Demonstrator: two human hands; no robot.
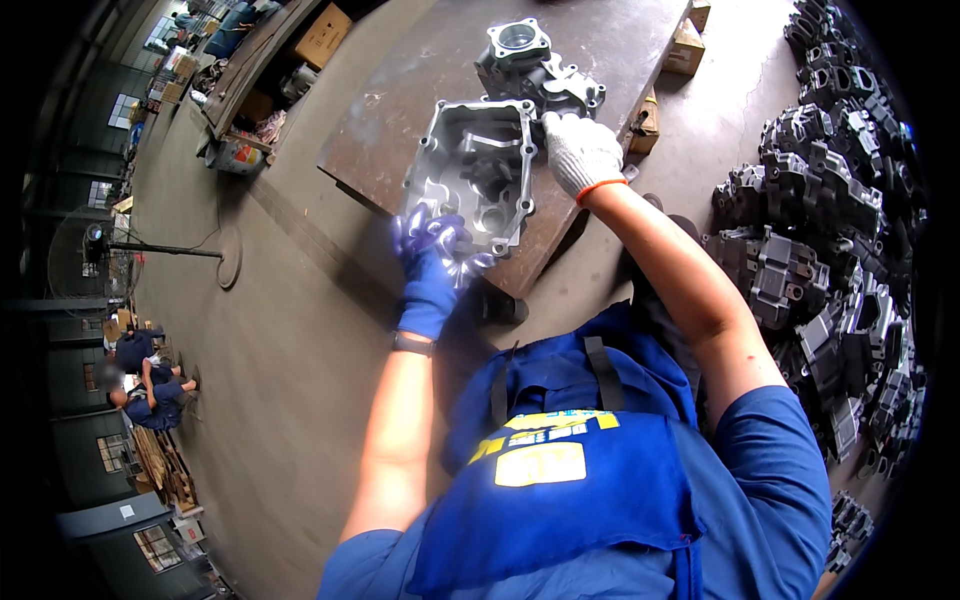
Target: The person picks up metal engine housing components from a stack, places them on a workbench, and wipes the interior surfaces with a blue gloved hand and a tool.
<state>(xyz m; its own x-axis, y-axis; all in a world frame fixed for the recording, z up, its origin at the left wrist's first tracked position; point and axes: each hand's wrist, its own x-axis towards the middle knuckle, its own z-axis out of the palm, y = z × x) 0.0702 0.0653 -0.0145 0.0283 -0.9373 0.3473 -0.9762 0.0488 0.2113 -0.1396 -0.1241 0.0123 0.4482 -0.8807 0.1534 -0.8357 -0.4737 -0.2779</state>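
A grey cast-metal housing [470, 170] lies on the dark metal table, its deep rectangular cavity facing up and bolt bosses along its rim. Past its far side is a section with a round flanged opening [517, 38]; whether it is one piece with the housing I cannot tell. My left hand [432, 250], in a blue and purple glove, has its fingers curled over the housing's near left corner. My right hand [582, 155], in a white knit glove with an orange cuff, is closed against the far right side, its fingertips partly hidden.
The table [390, 110] has its near corner close to my body. Many similar castings [790, 200] are piled on the floor at right. Cardboard boxes [684, 48] stand beyond the table's right edge. A pedestal fan [160, 248] and two seated people [150, 385] are at far left.
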